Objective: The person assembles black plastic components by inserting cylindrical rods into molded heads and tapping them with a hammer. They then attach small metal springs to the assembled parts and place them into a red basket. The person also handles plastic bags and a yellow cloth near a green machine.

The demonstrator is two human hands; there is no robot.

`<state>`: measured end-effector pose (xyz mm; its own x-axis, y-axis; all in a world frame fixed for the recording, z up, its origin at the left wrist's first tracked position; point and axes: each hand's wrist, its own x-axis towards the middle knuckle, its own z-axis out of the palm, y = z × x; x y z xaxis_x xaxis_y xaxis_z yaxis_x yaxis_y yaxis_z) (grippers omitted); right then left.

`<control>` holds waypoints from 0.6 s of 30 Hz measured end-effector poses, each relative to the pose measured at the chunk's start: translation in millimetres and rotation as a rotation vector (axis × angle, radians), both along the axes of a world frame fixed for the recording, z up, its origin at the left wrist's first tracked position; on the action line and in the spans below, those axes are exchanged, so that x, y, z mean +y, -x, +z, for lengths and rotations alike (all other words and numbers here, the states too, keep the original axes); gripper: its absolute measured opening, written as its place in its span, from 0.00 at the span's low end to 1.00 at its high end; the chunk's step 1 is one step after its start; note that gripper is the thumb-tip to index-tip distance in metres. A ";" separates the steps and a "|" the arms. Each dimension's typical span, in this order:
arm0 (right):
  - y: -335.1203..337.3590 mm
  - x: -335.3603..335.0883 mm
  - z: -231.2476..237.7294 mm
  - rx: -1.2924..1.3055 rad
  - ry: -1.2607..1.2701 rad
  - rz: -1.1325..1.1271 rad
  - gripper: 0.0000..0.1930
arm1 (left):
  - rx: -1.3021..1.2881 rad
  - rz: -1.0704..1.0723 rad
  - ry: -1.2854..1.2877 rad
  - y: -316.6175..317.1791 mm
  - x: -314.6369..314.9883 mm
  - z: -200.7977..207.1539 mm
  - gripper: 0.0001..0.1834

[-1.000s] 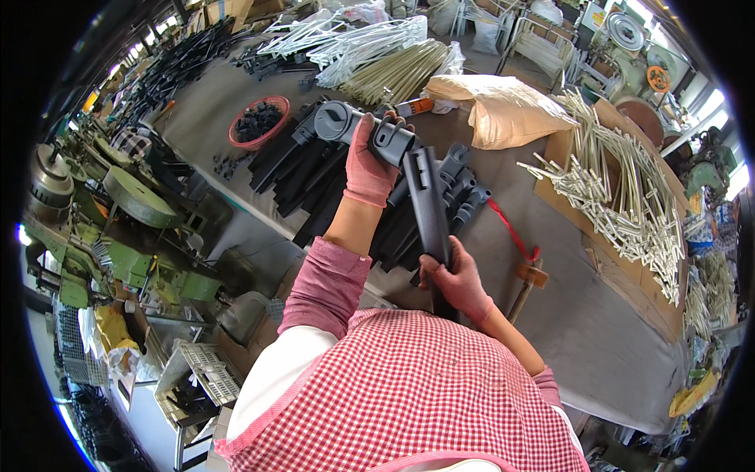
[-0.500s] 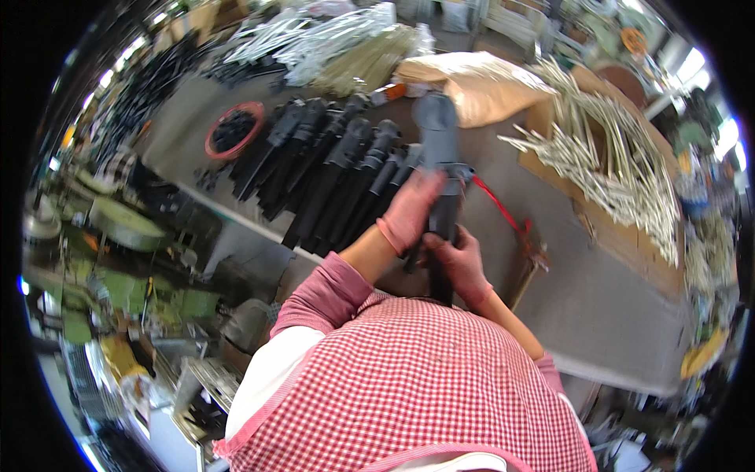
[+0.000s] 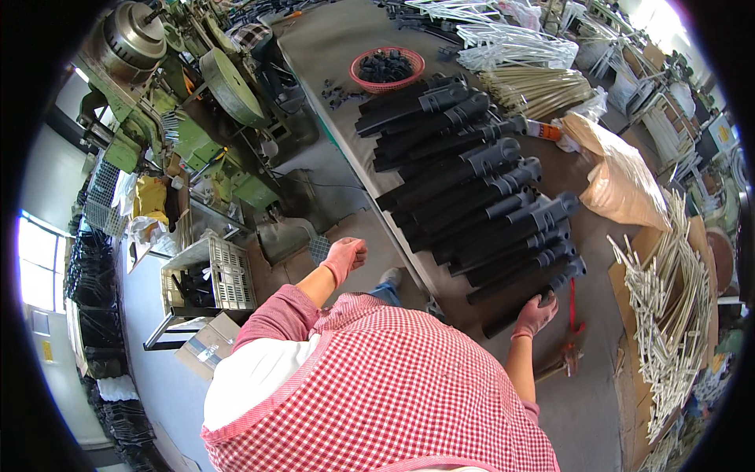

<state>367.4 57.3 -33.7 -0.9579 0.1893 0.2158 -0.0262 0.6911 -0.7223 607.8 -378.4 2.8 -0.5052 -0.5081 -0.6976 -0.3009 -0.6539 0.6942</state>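
Surface (image 3: 582,409), grey, its edge running diagonally between us and the floor. We have a row of black tubes with grey fittings (image 3: 440,197) lying on it side by side, fitting ends pointing away to the right, some overlapping. Our right hand (image 3: 536,315), in a pink glove, is at the nearest black tube (image 3: 510,312), fingers partly bent and touching it close to its fitting; we cannot tell whether they grip. That tube lies at the near end of the row. Our left hand (image 3: 346,258), also gloved, hangs beyond the surface's edge, above the floor, fingers curled into a loose fist; we see nothing sticking out of it. Red strap (image 3: 572,303) just beside the right hand. Past the row's far end we note a red basket (image 3: 393,85) of small black parts (image 3: 385,66); to the right, a brown bag (image 3: 625,177) and pale rods (image 3: 661,315) heaped on cardboard
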 end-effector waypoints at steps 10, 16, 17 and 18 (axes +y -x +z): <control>-31.9 -313.5 71.0 0.328 -0.141 0.798 0.21 | -0.213 -0.020 0.585 135.0 -204.4 -145.8 0.34; -11.4 -450.9 40.2 0.128 -0.482 1.199 0.24 | 0.043 0.040 0.343 243.1 -299.8 -138.3 0.52; -8.2 -453.9 35.9 0.111 -0.529 1.174 0.23 | 0.086 -0.019 0.275 258.6 -309.5 -127.1 0.54; -3.9 -453.9 31.6 0.051 -0.532 1.155 0.21 | 0.125 -0.040 0.214 268.7 -313.4 -118.5 0.57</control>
<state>371.3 -396.5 -2.2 -0.4952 -0.8673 0.0498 -0.8237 0.4506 -0.3442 339.0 -691.8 -115.7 -0.6034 -0.6155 -0.5070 -0.2262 -0.4775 0.8490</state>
